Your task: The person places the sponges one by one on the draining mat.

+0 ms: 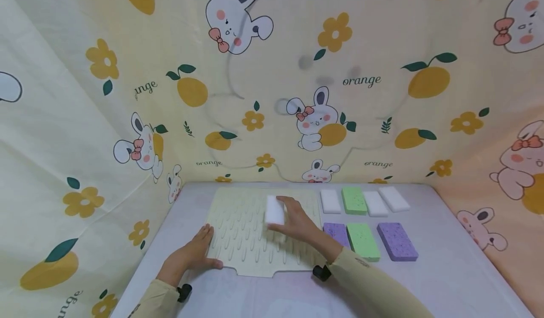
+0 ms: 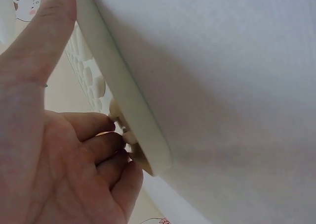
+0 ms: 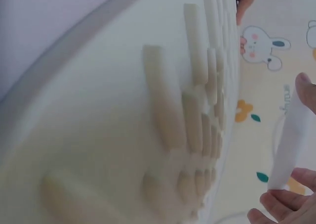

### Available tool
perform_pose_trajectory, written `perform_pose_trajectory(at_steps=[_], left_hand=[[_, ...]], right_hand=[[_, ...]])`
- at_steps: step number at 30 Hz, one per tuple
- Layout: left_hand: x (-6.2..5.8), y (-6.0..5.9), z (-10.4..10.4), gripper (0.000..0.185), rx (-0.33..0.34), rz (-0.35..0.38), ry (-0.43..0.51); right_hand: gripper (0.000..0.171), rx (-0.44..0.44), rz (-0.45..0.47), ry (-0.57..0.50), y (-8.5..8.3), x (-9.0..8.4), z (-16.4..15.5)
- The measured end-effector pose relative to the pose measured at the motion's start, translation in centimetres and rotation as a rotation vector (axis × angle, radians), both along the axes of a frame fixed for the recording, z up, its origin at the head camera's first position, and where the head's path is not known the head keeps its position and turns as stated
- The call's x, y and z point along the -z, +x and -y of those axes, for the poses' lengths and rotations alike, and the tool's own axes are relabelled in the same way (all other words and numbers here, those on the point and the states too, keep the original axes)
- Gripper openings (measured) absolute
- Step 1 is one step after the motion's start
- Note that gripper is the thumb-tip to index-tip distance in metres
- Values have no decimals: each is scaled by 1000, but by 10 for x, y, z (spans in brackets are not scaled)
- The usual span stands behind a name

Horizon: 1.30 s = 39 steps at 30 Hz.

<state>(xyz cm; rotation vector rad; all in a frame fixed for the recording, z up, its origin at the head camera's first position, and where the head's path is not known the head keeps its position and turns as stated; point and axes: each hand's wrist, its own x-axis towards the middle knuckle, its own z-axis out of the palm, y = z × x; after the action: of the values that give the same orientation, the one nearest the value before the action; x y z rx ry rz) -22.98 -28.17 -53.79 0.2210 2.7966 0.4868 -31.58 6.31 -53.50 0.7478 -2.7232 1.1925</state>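
A cream board (image 1: 238, 256) covered in rows of raised pegs lies on the table. My left hand (image 1: 196, 251) holds it at its front left corner, thumb by the front edge and fingers by the left side. The left wrist view shows bent fingertips right at the rim of the board (image 2: 143, 120). Above the board, my right hand (image 1: 297, 221) grips a white sponge (image 1: 275, 209) by its opposite ends, between thumb and fingers. The same sponge (image 3: 291, 135) stands upright in the right wrist view, the right hand (image 3: 301, 204) at the frame's edge.
Right of the board, a back row has white sponges (image 1: 330, 201) and a green sponge (image 1: 354, 201). In front of it lie a purple sponge (image 1: 335, 233), a green one (image 1: 363, 241) and another purple one (image 1: 397, 241). A patterned cloth (image 1: 272, 134) encloses the table's back and sides.
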Motion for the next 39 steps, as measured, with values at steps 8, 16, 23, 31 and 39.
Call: perform_pose_trajectory(at_steps=[8,16,23,31,39], left_hand=[[1,-2,0,132,-5,-6,7],[0,-1,-1,131,-5,-4,9],[-3,1,-2,130,11,-2,36],[-1,0,1,130,18,-8,20],[-2,2,2,131,14,6,35]], right_hand=[[101,15,-5,-30,-4,-1,21],[97,26,62,-25,-10,5,40],[96,35,100,-19,-11,6,50],[96,20,124,-17,-17,9,63],[98,15,158,-42,-25,12,77]])
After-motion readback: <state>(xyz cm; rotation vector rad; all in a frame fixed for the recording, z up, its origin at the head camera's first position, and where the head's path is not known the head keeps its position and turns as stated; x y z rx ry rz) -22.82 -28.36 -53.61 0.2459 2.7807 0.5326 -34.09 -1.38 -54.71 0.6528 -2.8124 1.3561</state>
